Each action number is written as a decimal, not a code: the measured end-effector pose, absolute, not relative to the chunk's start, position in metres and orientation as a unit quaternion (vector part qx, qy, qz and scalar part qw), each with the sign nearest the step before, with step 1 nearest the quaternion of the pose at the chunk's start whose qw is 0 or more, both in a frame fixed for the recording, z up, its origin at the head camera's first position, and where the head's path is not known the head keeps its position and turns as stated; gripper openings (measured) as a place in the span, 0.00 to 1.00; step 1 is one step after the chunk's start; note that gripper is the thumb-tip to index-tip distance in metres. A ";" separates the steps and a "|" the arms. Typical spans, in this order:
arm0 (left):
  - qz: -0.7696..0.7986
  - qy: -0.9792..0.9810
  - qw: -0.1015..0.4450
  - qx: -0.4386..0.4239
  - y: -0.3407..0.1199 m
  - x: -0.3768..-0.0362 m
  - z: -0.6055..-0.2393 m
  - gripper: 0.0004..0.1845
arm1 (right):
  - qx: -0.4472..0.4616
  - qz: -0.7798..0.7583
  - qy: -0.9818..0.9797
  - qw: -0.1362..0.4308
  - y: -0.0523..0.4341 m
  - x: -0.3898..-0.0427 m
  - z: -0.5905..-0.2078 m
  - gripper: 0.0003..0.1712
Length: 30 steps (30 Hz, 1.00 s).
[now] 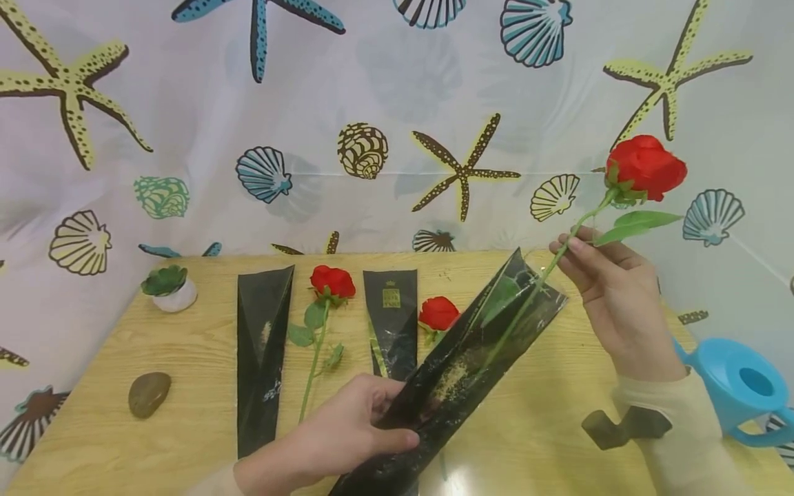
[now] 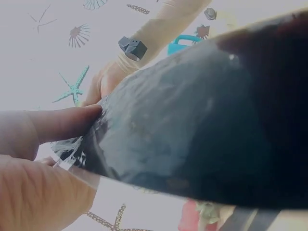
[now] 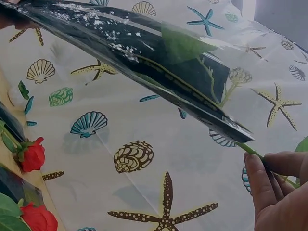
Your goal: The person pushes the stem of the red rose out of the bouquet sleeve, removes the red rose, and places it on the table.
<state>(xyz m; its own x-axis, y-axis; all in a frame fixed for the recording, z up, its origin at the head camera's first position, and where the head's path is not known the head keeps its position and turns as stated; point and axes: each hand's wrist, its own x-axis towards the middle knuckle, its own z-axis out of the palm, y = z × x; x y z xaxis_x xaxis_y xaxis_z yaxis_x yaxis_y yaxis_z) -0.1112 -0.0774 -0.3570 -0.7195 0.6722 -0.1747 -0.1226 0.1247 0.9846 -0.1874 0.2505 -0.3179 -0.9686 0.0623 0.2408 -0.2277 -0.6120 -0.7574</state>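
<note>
A red artificial rose [image 1: 645,169] is held up at the right, its green stem pinched between thumb and fingers of my right hand [image 1: 620,289]. The lower stem and a leaf sit inside a black flower sleeve [image 1: 459,379] with a clear front, tilted up to the right. My left hand [image 1: 347,430] grips this sleeve near its lower part, thumb across the front. In the right wrist view the stem [image 3: 255,150] enters the sleeve's open end just beyond my right fingertips. The left wrist view is mostly filled by the sleeve's dark side [image 2: 183,120].
On the wooden table [image 1: 192,344] lie two more black sleeves, one at left [image 1: 263,358] and one mid-table [image 1: 392,310]. Beside them are a red rose [image 1: 333,282] and another, partly hidden rose [image 1: 439,313]. A potted succulent [image 1: 170,286], a stone [image 1: 149,394] and a blue watering can [image 1: 735,386] stand around.
</note>
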 end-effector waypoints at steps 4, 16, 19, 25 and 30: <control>0.635 0.674 0.325 0.192 -0.084 -0.112 -0.359 0.18 | 0.072 0.906 -0.408 0.085 0.260 -0.194 -0.318 0.09; 0.617 0.696 0.350 0.114 -0.147 -0.113 -0.368 0.22 | -0.025 0.935 -0.310 0.170 0.302 -0.215 -0.325 0.15; 0.604 0.719 0.329 0.101 -0.171 -0.117 -0.363 0.28 | -0.027 0.936 -0.276 0.216 0.311 -0.216 -0.325 0.12; 0.638 0.709 0.292 0.063 -0.196 -0.132 -0.354 0.33 | -0.006 0.933 -0.301 0.197 0.317 -0.210 -0.325 0.08; 0.699 0.660 0.275 0.016 -0.174 -0.143 -0.350 0.41 | 0.007 0.885 -0.459 0.070 0.305 -0.208 -0.334 0.07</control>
<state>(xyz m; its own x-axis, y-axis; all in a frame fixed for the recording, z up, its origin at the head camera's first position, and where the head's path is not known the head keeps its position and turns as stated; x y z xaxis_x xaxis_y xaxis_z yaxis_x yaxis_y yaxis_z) -0.1428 -0.1737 -0.3495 -0.8486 0.4046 -0.3407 -0.3633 0.0223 0.9314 -0.2079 0.3054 -0.3337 -0.9901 0.1178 0.0764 -0.1303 -0.5682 -0.8125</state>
